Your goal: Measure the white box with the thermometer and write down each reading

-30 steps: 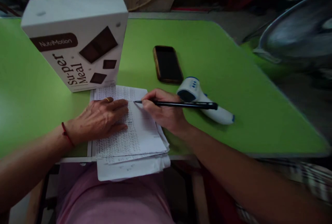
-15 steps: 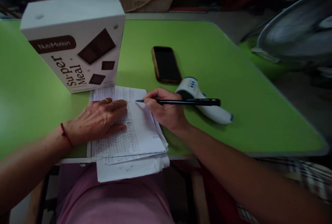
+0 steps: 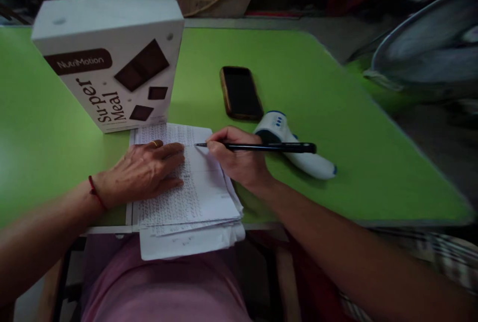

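Observation:
Sheets of paper covered in rows of small handwriting (image 3: 209, 190) lie stacked at the table's near edge, the lowest ones sticking out over it. My left hand (image 3: 147, 170), with a ring and a red wrist cord, rests flat on the written side, fingers stretched out. A black pen (image 3: 269, 147) is pinched in my right hand (image 3: 239, 155), lying nearly level with its tip pointing left at the paper's upper part. Whether the tip touches the paper I cannot tell. The pen's back end passes above a white and blue infrared thermometer (image 3: 295, 148).
A white NutriMotion box (image 3: 108, 73) stands upright just behind the paper. Beyond the thermometer lies a phone in a brown case (image 3: 242, 93). All of these are on a green table (image 3: 336, 113). A fan (image 3: 433, 38) stands past its right edge.
The view has shifted very slightly, so everything sits a little further right. Both hands and the pen keep nearly the same place on the paper.

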`<move>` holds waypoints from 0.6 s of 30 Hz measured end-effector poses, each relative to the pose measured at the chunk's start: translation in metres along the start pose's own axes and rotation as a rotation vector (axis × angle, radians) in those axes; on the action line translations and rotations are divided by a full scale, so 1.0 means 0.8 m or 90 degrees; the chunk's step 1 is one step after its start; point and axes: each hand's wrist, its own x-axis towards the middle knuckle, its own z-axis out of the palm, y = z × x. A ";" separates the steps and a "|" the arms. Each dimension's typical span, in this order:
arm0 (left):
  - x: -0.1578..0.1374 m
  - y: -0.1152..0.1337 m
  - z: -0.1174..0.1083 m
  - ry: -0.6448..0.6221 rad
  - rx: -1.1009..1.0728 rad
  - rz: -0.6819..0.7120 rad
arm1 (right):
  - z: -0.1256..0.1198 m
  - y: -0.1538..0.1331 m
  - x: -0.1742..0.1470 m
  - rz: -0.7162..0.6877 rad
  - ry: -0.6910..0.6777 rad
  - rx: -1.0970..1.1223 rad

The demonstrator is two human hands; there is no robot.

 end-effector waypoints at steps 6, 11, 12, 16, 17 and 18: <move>0.001 -0.001 0.001 0.010 0.001 0.010 | 0.001 0.002 0.000 -0.003 -0.008 -0.013; 0.001 0.000 0.000 0.008 -0.011 0.001 | 0.000 0.003 0.000 -0.008 0.013 -0.003; 0.001 0.000 0.000 0.005 -0.013 -0.001 | 0.000 0.003 0.000 -0.010 0.017 0.000; 0.001 0.000 0.000 0.004 -0.010 0.003 | 0.000 0.003 0.000 -0.019 0.018 -0.008; 0.001 0.000 0.000 0.005 -0.008 0.004 | 0.000 0.003 0.000 -0.020 0.020 -0.010; 0.001 0.000 0.000 0.006 -0.007 0.005 | 0.001 0.003 0.000 -0.020 0.021 -0.009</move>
